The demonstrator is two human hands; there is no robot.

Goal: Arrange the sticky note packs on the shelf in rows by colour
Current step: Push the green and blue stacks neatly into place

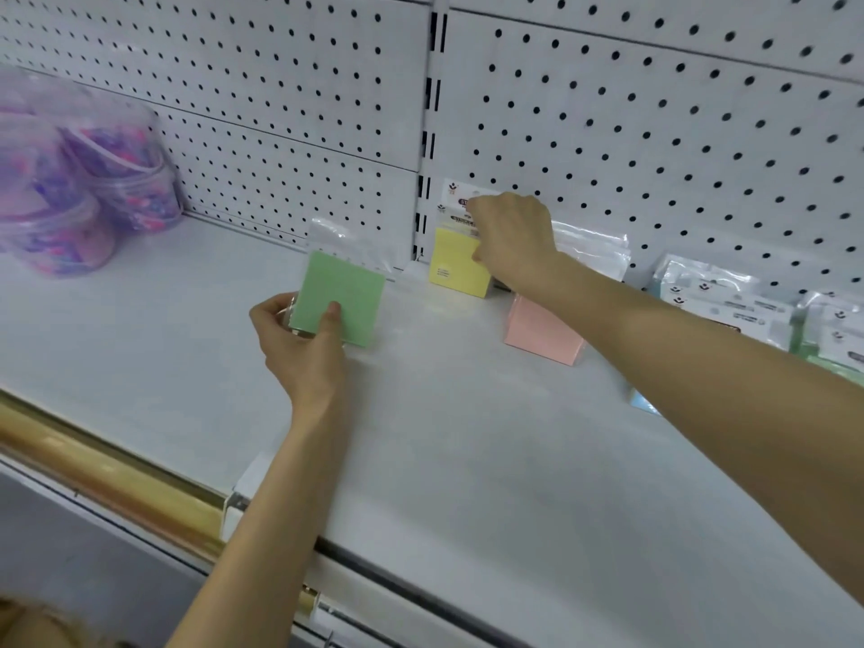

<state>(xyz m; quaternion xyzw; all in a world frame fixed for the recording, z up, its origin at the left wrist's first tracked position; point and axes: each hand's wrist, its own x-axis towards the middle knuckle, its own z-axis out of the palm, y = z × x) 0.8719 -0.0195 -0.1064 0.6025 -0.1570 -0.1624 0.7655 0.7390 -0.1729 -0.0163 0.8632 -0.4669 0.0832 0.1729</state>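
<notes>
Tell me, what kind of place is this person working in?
Probably a shop, perhaps a stationery aisle: a white display shelf backed by pegboard, bagged sticky note packs like the yellow pack with printed header cards, and tubs of colourful goods.

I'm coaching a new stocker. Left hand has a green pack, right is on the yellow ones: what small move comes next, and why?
Probably stand the green pack against the pegboard, left of the yellow packs. The left hand grips it over bare shelf there, while the right hand holds the yellow packs upright at the back.
</notes>
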